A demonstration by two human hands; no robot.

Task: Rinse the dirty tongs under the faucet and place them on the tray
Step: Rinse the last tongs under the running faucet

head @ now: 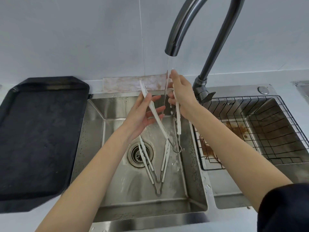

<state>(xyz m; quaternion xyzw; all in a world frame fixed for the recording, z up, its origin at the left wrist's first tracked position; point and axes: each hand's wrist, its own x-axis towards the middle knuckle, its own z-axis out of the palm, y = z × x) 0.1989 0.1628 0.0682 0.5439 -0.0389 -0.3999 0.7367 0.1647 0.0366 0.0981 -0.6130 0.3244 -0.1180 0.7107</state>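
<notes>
White tongs [154, 113] with a wire hinge hang spread apart over the left sink basin [192, 173], tips pointing up. My left hand [143, 114] holds one arm of them loosely, fingers partly spread. My right hand [182, 96] grips the other arm near its tip. Water runs from the dark faucet [172, 47] in a thin stream between the two arms. Two more white tongs [150, 166] lie in a V on the basin floor, by the drain [135, 154]. The black tray [38, 139] lies on the counter left of the sink with nothing on it.
A black wire basket [260, 131] sits in the right basin, with brown stains below it. A stained cloth [127, 84] lies along the wall behind the sink. The faucet's tall arch rises over my right hand.
</notes>
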